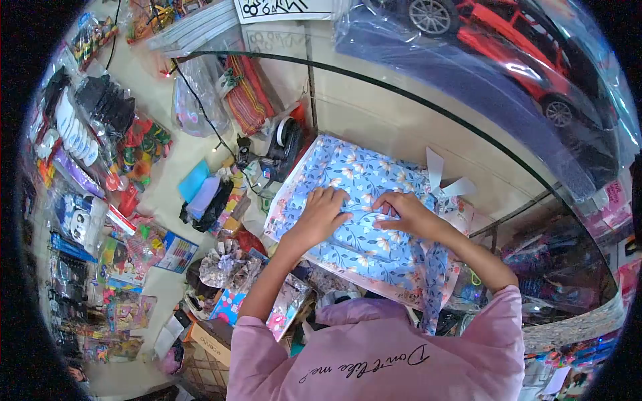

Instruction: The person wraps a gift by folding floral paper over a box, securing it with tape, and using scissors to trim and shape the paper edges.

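A gift-wrapping paper (361, 164) in light blue with white-and-orange flowers lies in a broad, roughly rectangular shape before me, creased along its front part. My left hand (319, 212) rests on its left half, fingers laid on the paper and thumb apart. Close by, my right hand (409, 215) touches the right half, with its fingers half curled and the thumb apart from them. Nothing shows in either hand. A pink-patterned sheet (364, 283) sticks out below the blue paper. Scissors (444, 179) lie at the right edge, their two white parts spread apart.
A black tape dispenser (282, 150) stands left of the paper. Beyond is a dark-edged glass panel (388, 81), with a boxed red toy car (515, 50) above it. Packaged goods (130, 260) crowd the left; a cardboard box (211, 342) sits at lower left.
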### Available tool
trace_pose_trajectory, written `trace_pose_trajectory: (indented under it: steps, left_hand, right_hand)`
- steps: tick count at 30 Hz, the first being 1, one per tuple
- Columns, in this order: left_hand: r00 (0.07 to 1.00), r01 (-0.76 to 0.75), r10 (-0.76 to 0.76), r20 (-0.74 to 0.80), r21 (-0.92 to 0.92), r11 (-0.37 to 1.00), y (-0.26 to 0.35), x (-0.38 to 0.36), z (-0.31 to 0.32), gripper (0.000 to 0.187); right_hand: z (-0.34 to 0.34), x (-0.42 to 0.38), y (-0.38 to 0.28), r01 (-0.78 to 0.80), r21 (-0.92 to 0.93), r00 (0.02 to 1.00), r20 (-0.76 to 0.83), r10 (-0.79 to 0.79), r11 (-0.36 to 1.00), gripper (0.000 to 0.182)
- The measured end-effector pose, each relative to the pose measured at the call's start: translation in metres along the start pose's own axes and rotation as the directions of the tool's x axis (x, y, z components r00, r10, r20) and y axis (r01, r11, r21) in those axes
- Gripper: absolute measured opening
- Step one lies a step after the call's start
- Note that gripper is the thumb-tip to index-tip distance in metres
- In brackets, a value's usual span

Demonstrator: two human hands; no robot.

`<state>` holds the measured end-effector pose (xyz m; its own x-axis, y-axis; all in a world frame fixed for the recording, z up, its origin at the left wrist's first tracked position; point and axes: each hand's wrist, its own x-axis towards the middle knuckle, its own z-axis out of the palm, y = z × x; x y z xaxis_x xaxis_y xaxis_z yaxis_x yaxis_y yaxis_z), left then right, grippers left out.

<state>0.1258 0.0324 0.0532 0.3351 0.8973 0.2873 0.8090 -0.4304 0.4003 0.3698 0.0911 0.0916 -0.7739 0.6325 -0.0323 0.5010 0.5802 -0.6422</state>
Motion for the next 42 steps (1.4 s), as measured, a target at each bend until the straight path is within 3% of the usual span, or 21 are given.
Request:
trace_pose_trajectory:
  steps: [2, 5, 8, 11, 12, 15, 18, 21, 22, 25, 28, 29, 33, 39, 42]
  left_hand:
    - [0.996, 0.016, -0.010, 0.087, -0.073, 0.997, -0.001, 0.001, -0.005, 0.036]
    - [0.990, -0.019, 0.043, 0.137, -0.172, 0.985, -0.001, 0.002, -0.014, 0.032]
    - [0.988, -0.101, 0.120, 0.095, -0.182, 0.978, 0.004, -0.001, -0.022, 0.026]
    - [0.982, -0.188, 0.190, -0.006, -0.194, 0.963, 0.013, -0.003, -0.028, 0.021]
    - [0.976, -0.216, 0.212, -0.045, -0.204, 0.955, 0.017, -0.003, -0.030, 0.020]
    - [0.898, -0.391, 0.390, -0.202, 0.039, 0.920, 0.027, -0.004, -0.033, 0.023]
    - [0.895, -0.369, 0.391, -0.213, 0.137, 0.919, 0.038, -0.006, -0.044, 0.032]
    - [0.797, -0.437, 0.484, -0.360, 0.210, 0.875, 0.033, -0.004, -0.046, 0.042]
    - [0.790, -0.434, 0.482, -0.379, 0.209, 0.876, 0.031, -0.005, -0.045, 0.041]
    - [0.777, -0.421, 0.472, -0.416, 0.215, 0.881, 0.019, -0.013, -0.036, 0.038]
    - [0.797, -0.389, 0.449, -0.403, 0.226, 0.893, 0.005, -0.029, -0.022, 0.037]
    - [0.812, -0.374, 0.435, -0.389, 0.225, 0.900, -0.005, -0.036, -0.017, 0.038]
    - [0.910, -0.311, 0.339, -0.239, 0.146, 0.939, -0.017, -0.053, -0.002, 0.044]
    - [0.984, -0.172, 0.175, -0.045, 0.061, 0.983, -0.010, -0.056, -0.009, 0.052]
    - [0.993, -0.113, 0.111, -0.048, -0.037, 0.993, 0.002, -0.063, -0.011, 0.050]
  right_hand:
    - [-0.005, 0.002, -0.007, -0.088, -0.043, 0.993, 0.079, 0.091, 0.995, 0.039]
    - [0.003, 0.003, 0.014, 0.056, -0.015, 0.996, 0.068, -0.055, 0.998, 0.039]
    - [0.009, -0.003, 0.021, 0.358, -0.165, 0.918, -0.116, -0.379, 0.919, 0.029]
    - [-0.014, -0.016, -0.014, 0.168, 0.006, 0.985, -0.024, -0.168, 0.986, 0.022]
    - [-0.019, -0.021, -0.021, 0.169, -0.053, 0.983, -0.059, -0.172, 0.984, 0.022]
    - [-0.037, -0.038, -0.041, 0.101, -0.262, 0.979, -0.145, -0.143, 0.960, 0.020]
    - [-0.051, -0.055, -0.065, 0.053, -0.558, 0.965, -0.185, -0.187, 0.828, 0.017]
    - [-0.057, -0.067, -0.072, 0.145, -0.766, 0.871, -0.201, -0.448, 0.626, 0.028]
    - [-0.058, -0.070, -0.075, 0.156, -0.815, 0.827, -0.201, -0.525, 0.558, 0.032]
    - [-0.054, -0.075, -0.082, 0.138, -0.847, 0.834, -0.180, -0.521, 0.513, 0.038]
    - [-0.023, -0.075, -0.057, 0.180, -0.782, 0.871, -0.155, -0.466, 0.596, 0.042]
    - [-0.014, -0.076, -0.050, 0.169, -0.772, 0.914, -0.110, -0.390, 0.613, 0.053]
    - [0.014, -0.071, -0.028, 0.227, -0.773, 0.934, 0.002, -0.357, 0.592, 0.059]
    - [0.029, -0.064, -0.010, 0.240, -0.779, 0.937, 0.030, -0.347, 0.580, 0.054]
    - [0.037, -0.063, -0.003, 0.235, -0.794, 0.924, 0.003, -0.382, 0.561, 0.054]
